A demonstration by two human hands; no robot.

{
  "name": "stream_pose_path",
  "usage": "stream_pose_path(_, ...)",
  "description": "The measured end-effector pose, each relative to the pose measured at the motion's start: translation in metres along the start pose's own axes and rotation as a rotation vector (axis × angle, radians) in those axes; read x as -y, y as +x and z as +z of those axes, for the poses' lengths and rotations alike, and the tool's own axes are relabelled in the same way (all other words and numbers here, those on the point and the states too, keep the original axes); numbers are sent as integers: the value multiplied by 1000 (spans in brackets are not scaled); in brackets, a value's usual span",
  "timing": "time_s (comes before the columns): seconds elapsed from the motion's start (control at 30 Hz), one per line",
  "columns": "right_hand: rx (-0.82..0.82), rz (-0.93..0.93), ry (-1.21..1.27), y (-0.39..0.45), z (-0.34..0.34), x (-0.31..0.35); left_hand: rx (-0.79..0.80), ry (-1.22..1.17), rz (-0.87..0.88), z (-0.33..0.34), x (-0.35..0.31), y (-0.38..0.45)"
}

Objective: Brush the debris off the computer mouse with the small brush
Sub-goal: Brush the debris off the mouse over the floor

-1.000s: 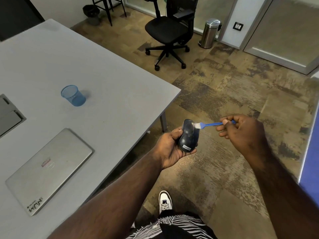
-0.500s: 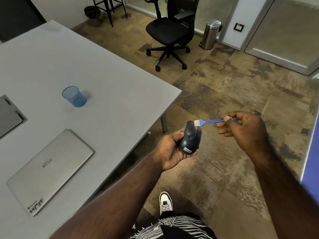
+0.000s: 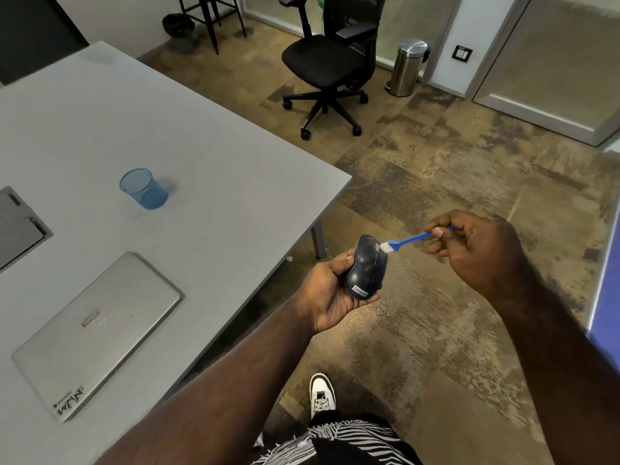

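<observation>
We're holding the computer mouse [image 3: 365, 271] in our left hand [image 3: 330, 292], grip wrapped around its underside and left flank, thumb on the near-left edge, top shell facing up at the camera. It's held off the bench [image 3: 208, 182], out over the floor just past the bench's right edge. The shell is dark and glossy, with a white label at the near end. Our right hand [image 3: 476, 250] has a pinch grip on the small brush [image 3: 411, 238], thumb and forefinger closed on the blue handle near its back end, other fingers curled under. The handle runs left and slightly down from that hand; the white bristles [image 3: 385, 247] are touching the far right part of the mouse top. We can't make out any debris on the shell at this resolution. On the bench, well left of the hands: a closed silver laptop [image 3: 97, 333] with stickers on the lid, a blue mesh cup [image 3: 143, 188] standing upright farther back, and a grey cable hatch at the left edge. On the floor beyond: a black office chair [image 3: 330, 62] and a steel pedal bin [image 3: 407, 67] near the wall. A white sneaker [image 3: 322, 394] shows below the hands.
</observation>
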State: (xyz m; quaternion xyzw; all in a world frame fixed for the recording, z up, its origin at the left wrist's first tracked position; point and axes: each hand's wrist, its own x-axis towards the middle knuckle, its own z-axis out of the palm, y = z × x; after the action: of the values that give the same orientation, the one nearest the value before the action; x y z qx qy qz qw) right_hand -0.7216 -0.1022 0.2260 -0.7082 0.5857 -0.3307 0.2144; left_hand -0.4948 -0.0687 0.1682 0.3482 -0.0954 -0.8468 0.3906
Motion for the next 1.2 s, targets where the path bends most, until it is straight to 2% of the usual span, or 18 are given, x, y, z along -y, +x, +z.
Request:
stream_pose_path(0.07, -21, -13, 3, -1, 0, 2, -2, -6, -3, 1, 1, 0)
stream_pose_path(0.2, 59, -63, 34, -5, 2, 5, -5, 9, 8, 2, 0, 0)
stream_pose_path(0.33, -14, -47, 16, -3, -1, 2, 0, 30, 11, 5, 1, -2)
stream_pose_path(0.43, 61, -85, 16, -5, -1, 6, -9, 33, 13, 8, 0, -2)
stream_pose_path(0.57, -18, -45, 15, -3, -4, 4, -1, 26, 5, 10, -2, -3)
stream_pose_path(0.67, 77, -68, 21, -6, -3, 10, -18, 39, 4, 11, -3, -3)
stream_pose_path(0.83, 92, -27, 221, -11, -8, 16, -62, 35, 11, 10, -4, -2)
stream_pose_path(0.9, 130, -22, 203, -16, 1, 19, -70, 39, 6, 11, -5, -1)
stream_pose_path(1.03, -66, 134, 39, -13, 14, 10, -63, 29, -1, 14, -4, -1)
stream_pose_path(1.1, -144, 166, 60, -11, 12, 6, -64, 27, 3, 13, -4, -2)
stream_pose_path(1.2, -34, 109, 217, -16, 10, 10, -69, 28, 7, 12, -6, -2)
